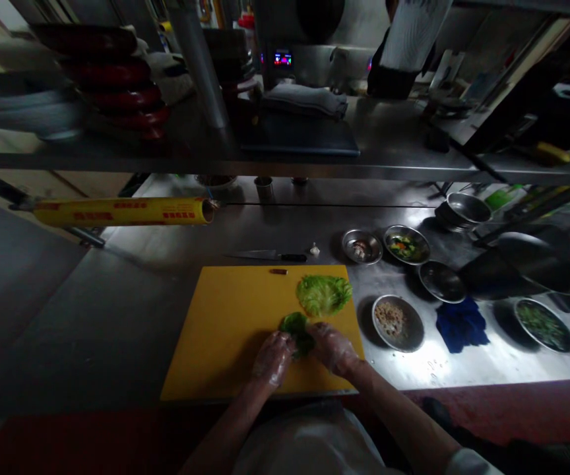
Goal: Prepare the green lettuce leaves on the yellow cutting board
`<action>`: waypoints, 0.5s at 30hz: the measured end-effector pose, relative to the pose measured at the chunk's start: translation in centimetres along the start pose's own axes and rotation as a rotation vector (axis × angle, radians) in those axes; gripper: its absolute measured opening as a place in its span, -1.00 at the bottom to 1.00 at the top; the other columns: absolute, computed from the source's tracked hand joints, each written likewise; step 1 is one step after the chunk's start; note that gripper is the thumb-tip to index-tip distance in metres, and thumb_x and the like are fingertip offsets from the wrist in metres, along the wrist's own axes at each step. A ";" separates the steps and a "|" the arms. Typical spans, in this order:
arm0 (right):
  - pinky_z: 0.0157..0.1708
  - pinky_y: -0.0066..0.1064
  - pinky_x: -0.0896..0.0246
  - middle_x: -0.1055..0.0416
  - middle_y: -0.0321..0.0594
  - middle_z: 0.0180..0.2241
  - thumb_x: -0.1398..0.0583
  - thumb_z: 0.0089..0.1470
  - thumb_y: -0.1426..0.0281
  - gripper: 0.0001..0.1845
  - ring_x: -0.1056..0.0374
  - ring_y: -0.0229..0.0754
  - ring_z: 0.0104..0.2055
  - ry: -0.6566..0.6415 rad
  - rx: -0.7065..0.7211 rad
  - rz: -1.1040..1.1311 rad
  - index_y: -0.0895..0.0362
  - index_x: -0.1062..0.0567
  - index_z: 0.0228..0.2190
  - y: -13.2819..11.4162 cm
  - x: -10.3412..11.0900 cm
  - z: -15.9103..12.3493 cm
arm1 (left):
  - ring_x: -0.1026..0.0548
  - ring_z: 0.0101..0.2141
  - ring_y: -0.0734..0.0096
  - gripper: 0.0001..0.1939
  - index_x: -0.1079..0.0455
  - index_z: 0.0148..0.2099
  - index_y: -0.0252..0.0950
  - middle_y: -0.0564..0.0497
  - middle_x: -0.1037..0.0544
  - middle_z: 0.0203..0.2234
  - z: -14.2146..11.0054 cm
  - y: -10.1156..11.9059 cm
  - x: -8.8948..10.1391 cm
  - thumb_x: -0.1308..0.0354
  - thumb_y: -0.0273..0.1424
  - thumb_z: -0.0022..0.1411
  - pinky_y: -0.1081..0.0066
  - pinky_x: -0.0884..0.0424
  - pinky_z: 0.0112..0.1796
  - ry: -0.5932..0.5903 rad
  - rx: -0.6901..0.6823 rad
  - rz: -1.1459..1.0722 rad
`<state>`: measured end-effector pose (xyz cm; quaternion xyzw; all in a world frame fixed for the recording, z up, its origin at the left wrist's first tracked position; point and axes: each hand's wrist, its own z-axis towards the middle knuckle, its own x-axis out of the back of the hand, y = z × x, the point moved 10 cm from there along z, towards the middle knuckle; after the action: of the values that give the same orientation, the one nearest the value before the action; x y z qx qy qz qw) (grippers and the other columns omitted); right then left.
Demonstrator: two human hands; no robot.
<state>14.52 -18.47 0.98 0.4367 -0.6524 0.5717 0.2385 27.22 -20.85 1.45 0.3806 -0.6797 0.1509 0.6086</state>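
A dark green leaf bundle [295, 323] lies between my hands over the yellow cutting board [225, 330]. In a clear plastic glove, my left hand [274, 358] has its fingers closed on the left side of the greens. My right hand [333, 346], gloved too, grips them from the right. Just beyond the right hand, a pale green lettuce leaf [323, 294] is spread flat on the board. Near the board's far edge is a small brown stick-like piece [279, 272]. The parts of the leaves under my fingers are hidden.
Behind the board lie a knife [265, 255] and a garlic bulb [314, 249]. To the right are several metal bowls, one with chopped bits [398, 323], and a blue cloth [462, 324]. A yellow film roll [124, 211] hangs at left beneath a steel shelf [285, 170].
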 end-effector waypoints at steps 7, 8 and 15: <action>-0.06 -0.21 -0.36 -0.59 0.00 -0.04 -0.07 0.35 0.50 -0.56 -0.44 0.00 -0.06 0.105 0.155 -0.163 0.11 -0.49 0.18 -1.1 -3.4 -0.6 | -0.54 0.08 0.07 -0.65 -0.56 0.08 -0.21 -0.09 -0.63 0.05 0.3 -1.0 0.2 -0.24 -0.50 0.26 0.13 -0.50 0.15 0.031 0.008 -0.112; -0.10 -0.22 -0.35 -0.60 0.00 -0.09 -0.08 0.34 0.51 -0.59 -0.44 -0.01 -0.10 0.103 0.154 -0.168 0.13 -0.52 0.14 -1.1 -3.7 -0.1 | -0.54 0.08 0.08 -0.62 -0.54 0.12 -0.20 -0.08 -0.63 0.06 0.2 -1.0 0.1 -0.25 -0.49 0.26 0.13 -0.50 0.16 0.041 0.000 -0.112; -0.11 -0.29 -0.31 -0.62 -0.05 -0.12 -0.09 0.29 0.51 -0.68 -0.46 -0.02 -0.10 0.059 0.157 -0.108 0.13 -0.60 -0.07 -0.6 -2.9 1.1 | -0.53 0.11 0.08 -0.55 -0.39 0.32 -0.12 -0.11 -0.58 0.16 -2.7 -1.1 -0.7 -0.10 -0.42 0.43 0.13 -0.56 0.11 0.241 -0.010 0.062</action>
<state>16.68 -18.66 -1.28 0.4716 -0.5737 0.6200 0.2531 29.93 -19.54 1.11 0.3353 -0.6138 0.2108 0.6829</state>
